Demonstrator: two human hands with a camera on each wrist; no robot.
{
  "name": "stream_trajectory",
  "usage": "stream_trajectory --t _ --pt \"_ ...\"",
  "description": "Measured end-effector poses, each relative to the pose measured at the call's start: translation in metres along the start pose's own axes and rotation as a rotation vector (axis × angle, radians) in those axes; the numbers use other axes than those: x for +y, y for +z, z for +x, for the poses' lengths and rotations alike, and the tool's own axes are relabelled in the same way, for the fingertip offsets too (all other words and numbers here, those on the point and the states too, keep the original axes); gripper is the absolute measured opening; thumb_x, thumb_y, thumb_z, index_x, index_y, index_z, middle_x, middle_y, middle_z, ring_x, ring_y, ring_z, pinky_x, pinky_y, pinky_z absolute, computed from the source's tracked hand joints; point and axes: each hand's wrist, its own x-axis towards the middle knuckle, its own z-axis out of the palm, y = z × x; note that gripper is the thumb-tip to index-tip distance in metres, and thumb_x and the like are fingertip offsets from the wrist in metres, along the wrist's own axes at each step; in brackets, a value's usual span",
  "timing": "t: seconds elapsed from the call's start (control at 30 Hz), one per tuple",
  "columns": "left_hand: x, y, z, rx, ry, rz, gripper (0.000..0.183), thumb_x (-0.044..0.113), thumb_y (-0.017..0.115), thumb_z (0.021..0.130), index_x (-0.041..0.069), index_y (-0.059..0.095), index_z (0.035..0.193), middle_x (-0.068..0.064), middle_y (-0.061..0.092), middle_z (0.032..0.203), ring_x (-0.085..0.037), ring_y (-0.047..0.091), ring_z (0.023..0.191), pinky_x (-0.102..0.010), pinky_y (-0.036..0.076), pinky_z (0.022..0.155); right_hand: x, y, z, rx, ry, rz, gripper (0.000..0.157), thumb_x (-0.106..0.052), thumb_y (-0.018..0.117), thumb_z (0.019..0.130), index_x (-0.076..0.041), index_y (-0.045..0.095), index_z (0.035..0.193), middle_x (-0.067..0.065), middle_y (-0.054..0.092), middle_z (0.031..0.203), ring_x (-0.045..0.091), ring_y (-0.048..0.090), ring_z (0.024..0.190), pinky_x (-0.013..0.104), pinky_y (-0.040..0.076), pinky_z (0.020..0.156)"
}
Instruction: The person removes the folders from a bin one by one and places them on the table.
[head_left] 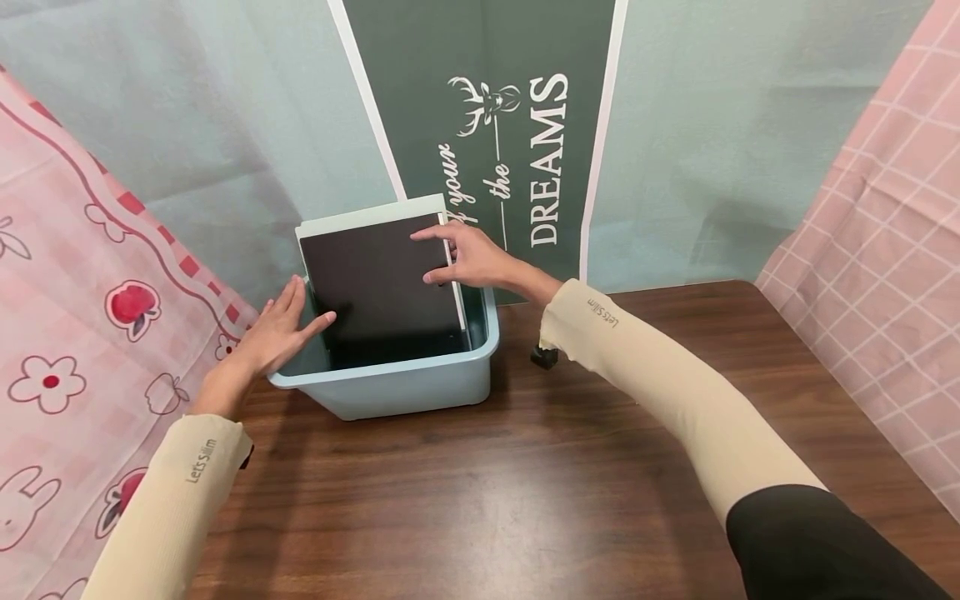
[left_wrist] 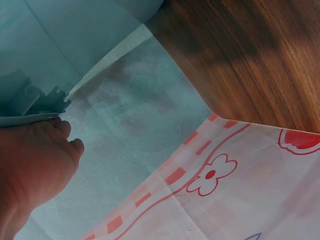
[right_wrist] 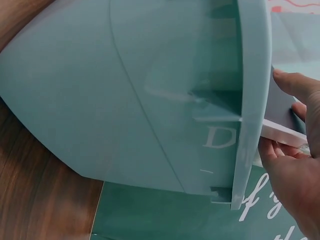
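Observation:
A light blue plastic bin (head_left: 405,387) stands on the table by the back wall. Leaning upright in it is a flat black-faced item (head_left: 375,283) with a white right edge (right_wrist: 282,134). My right hand (head_left: 480,257) grips that edge near the top, thumb and index finger over the black face, other fingers behind. A pale mint panel (head_left: 382,215) shows behind the black face. At the bin's left rim, my left hand (head_left: 277,333) rests with fingers fairly straight, its thumb reaching over the opening. In the left wrist view its fingertips (left_wrist: 65,129) lie just under the rim.
The dark wood table (head_left: 525,492) extends in front and to the right of the bin. A pink patterned cloth (head_left: 97,333) hangs close on the left, a pink checked cloth (head_left: 885,250) on the right. A lettered green cloth (head_left: 495,50) hangs behind.

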Motion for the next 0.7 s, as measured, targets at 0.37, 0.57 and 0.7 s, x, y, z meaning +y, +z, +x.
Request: stream_trajectory --t 0.37,0.57,0.7 --pt "-0.001 0.002 0.001 0.039 0.025 0.051 0.102 0.066 0.038 0.108 -0.005 -0.008 0.165 -0.025 -0.015 0.174 -0.044 -0.008 0.162 -0.062 -0.003 0.129 -0.003 0.007 0.001 0.011 0.005 -0.012 0.064 -0.022 0.088 0.087 -0.019 0.065 0.146 0.009 0.064 0.135 0.025 0.052 0.123 0.040 0.044 0.106" --pt "-0.002 0.002 0.002 0.047 0.028 0.055 0.103 0.066 0.039 0.108 -0.006 -0.007 0.165 -0.025 -0.014 0.174 -0.044 -0.011 0.162 -0.060 -0.005 0.130 -0.002 0.011 0.000 -0.012 0.015 0.044 0.068 -0.014 0.088 0.086 -0.020 0.063 0.150 0.002 0.066 0.143 0.018 0.059 0.112 0.032 0.045 0.102" --pt "-0.001 0.002 0.002 0.049 0.028 0.051 0.103 0.067 0.039 0.108 -0.005 -0.007 0.165 -0.024 -0.014 0.175 -0.042 -0.011 0.162 -0.059 -0.006 0.130 -0.002 0.013 -0.001 -0.006 0.028 0.111 0.070 -0.008 0.088 0.086 -0.020 0.063 0.150 0.001 0.068 0.138 0.018 0.053 0.098 0.030 0.044 0.085"
